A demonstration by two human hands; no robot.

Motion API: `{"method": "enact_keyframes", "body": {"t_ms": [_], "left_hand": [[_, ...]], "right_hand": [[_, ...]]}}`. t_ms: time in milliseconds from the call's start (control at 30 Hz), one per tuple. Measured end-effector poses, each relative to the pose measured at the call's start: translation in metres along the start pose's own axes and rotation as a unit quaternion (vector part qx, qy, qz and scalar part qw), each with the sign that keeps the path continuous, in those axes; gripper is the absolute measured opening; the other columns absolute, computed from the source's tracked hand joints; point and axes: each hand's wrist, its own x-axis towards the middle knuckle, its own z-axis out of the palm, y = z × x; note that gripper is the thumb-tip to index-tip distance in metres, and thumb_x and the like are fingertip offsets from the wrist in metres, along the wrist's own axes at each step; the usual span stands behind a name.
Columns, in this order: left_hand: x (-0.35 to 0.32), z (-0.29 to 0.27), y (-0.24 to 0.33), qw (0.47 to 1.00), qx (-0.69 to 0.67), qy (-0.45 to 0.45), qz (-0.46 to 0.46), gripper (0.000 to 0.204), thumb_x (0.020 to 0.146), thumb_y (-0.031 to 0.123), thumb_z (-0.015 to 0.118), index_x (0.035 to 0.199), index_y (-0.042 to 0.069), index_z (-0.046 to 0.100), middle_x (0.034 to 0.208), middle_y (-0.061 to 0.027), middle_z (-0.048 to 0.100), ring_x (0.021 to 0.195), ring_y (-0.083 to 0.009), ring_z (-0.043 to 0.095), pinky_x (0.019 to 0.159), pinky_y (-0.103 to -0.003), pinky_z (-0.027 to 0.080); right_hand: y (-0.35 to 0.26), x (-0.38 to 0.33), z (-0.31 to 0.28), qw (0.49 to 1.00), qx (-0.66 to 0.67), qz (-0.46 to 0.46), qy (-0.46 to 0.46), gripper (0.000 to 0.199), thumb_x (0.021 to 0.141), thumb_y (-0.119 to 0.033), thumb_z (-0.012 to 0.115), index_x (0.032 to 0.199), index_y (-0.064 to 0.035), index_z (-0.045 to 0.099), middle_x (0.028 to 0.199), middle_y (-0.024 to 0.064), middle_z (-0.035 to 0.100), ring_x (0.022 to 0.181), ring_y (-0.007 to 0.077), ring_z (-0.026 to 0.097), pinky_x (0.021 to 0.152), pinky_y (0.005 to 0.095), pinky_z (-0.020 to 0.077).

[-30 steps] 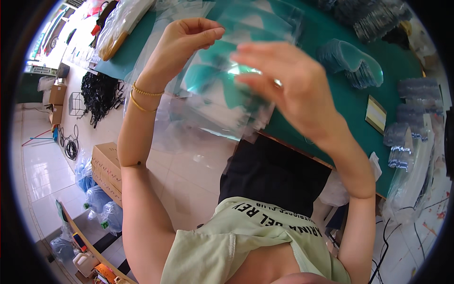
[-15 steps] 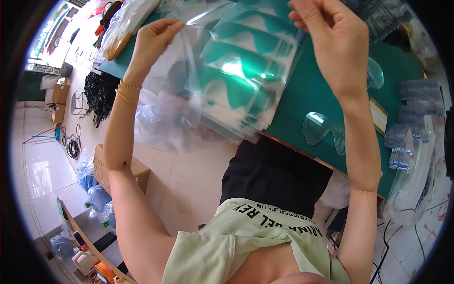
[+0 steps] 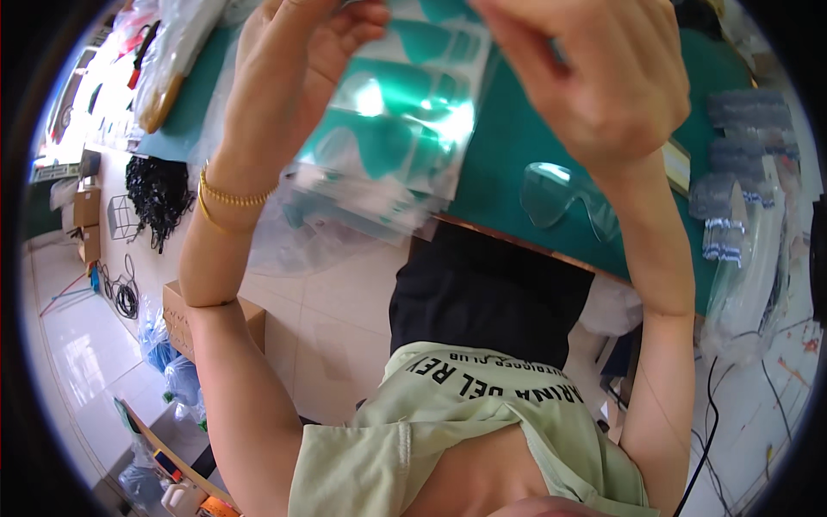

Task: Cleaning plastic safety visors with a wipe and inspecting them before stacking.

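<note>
Head view: both hands are raised close to the camera above the green table (image 3: 517,138), holding up a clear plastic bag (image 3: 388,129) that hangs between them. The left hand (image 3: 293,60) has its fingers curled shut on the bag's upper left edge, a gold bracelet (image 3: 226,196) on the wrist below. The right hand (image 3: 594,77) pinches the upper right edge, fingers closed on the film, though the exact pinch point sits at the top rim of the picture and is hard to make out.

The bag is in the air, clear of the table, its mouth apparently up at the fingers and its closed end hanging down toward the table's near edge. Its long axis runs roughly top to bottom in the picture, tilted a little to the lower left. Green shapes show through the film; whether they lie inside the bag or are the table seen through it cannot be told.

The step in hand looks like spreading or opening the bag's top edge. The next move likely calls for the 2 hands to keep the thin film taut and part its layers without letting it slip.

1 pair of clear safety glasses (image 3: 564,198) lies on the table just beside the right forearm, with stacks of bagged glasses (image 3: 732,172) farther right.
</note>
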Motion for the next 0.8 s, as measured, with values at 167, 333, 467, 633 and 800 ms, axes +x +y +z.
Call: {"method": "enact_keyframes", "body": {"t_ms": [167,333,467,633,800], "left_hand": [[-0.030,0.034,-0.036,0.990,-0.053,0.106,-0.076,0.032,0.100,0.015,0.059,0.129,0.000,0.058,0.110,-0.0044,0.066,0.098,-0.0131,0.063,0.099,-0.028,0.047],[-0.052,0.050,-0.067,0.995,0.015,-0.074,-0.059,0.022,0.092,0.011,0.071,0.107,0.003,0.057,0.092,-0.0033,0.059,0.077,-0.0128,0.058,0.059,-0.023,0.047],[-0.073,0.067,-0.084,0.990,0.004,-0.068,-0.127,0.021,0.086,0.003,0.076,0.099,0.000,0.059,0.093,-0.0070,0.061,0.080,-0.0123,0.060,0.068,-0.023,0.050],[-0.079,0.067,-0.106,0.975,0.037,-0.136,-0.173,0.017,0.085,-0.006,0.074,0.099,-0.005,0.064,0.099,-0.0108,0.062,0.087,-0.0142,0.064,0.078,-0.025,0.056],[-0.074,0.075,-0.114,0.966,0.117,-0.110,-0.202,0.019,0.082,0.001,0.079,0.094,-0.001,0.064,0.095,-0.0096,0.061,0.082,-0.0142,0.060,0.072,-0.025,0.051]], "right_hand": [[-0.005,-0.014,-0.036,0.982,0.072,0.047,-0.167,0.017,0.087,-0.021,0.069,0.088,-0.0046,0.063,0.072,0.0107,0.064,0.062,0.0286,0.058,0.056,0.0382,0.0411],[0.031,-0.116,-0.074,0.895,0.287,0.341,-0.014,0.055,0.082,-0.032,0.083,0.116,0.0004,0.055,0.083,0.0038,0.058,0.069,0.0077,0.047,0.062,0.0224,0.0377],[0.021,-0.177,-0.115,0.771,0.331,0.537,-0.089,0.052,0.088,-0.045,0.075,0.105,-0.0027,0.051,0.076,0.0018,0.052,0.066,0.0071,0.043,0.057,0.0231,0.0305],[0.007,-0.206,-0.136,0.734,0.367,0.566,-0.072,0.054,0.090,-0.053,0.069,0.098,-0.0034,0.051,0.070,0.0009,0.051,0.059,0.0070,0.040,0.054,0.0239,0.0280],[0.010,-0.212,-0.146,0.662,0.433,0.612,-0.026,0.056,0.090,-0.057,0.066,0.098,-0.0035,0.053,0.068,0.0014,0.050,0.055,0.0071,0.040,0.050,0.0237,0.0294]]}}
